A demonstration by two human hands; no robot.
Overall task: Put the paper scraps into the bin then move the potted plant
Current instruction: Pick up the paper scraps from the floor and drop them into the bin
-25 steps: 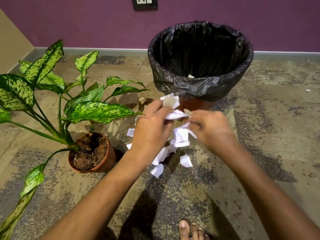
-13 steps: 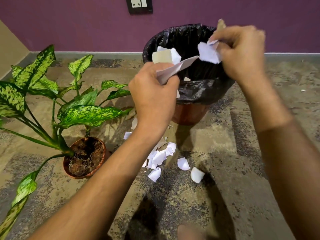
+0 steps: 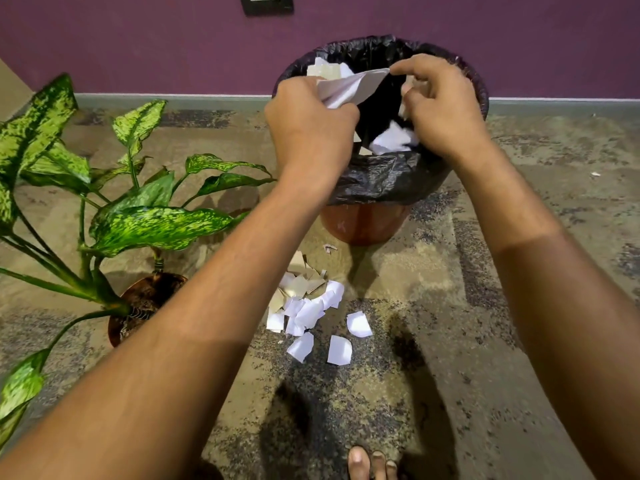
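A brown bin [image 3: 367, 225] lined with a black plastic bag [image 3: 381, 178] stands against the purple wall. My left hand [image 3: 308, 123] hovers over its left rim, clutching white and tan paper scraps [image 3: 346, 86]. My right hand [image 3: 440, 105] is above the bin's mouth, fingers loosely curled around a few scraps, and white falling pieces [image 3: 391, 138] drop below it into the bag. Several loose scraps on the floor [image 3: 308, 306] lie in front of the bin. The potted plant [image 3: 145, 299], brown pot with speckled green leaves [image 3: 152, 226], stands to the left.
A patterned carpet [image 3: 450, 341] covers the floor. The purple wall carries a dark switch plate [image 3: 266, 3] above the bin. A person's bare toes [image 3: 370, 462] show at the bottom edge. One tiny white scrap [image 3: 595, 174] lies far right on the carpet.
Both hands rose from the floor pile with scraps and came over the bin. My right hand has since lowered to the bin's mouth and loosened, and scraps are falling from it.
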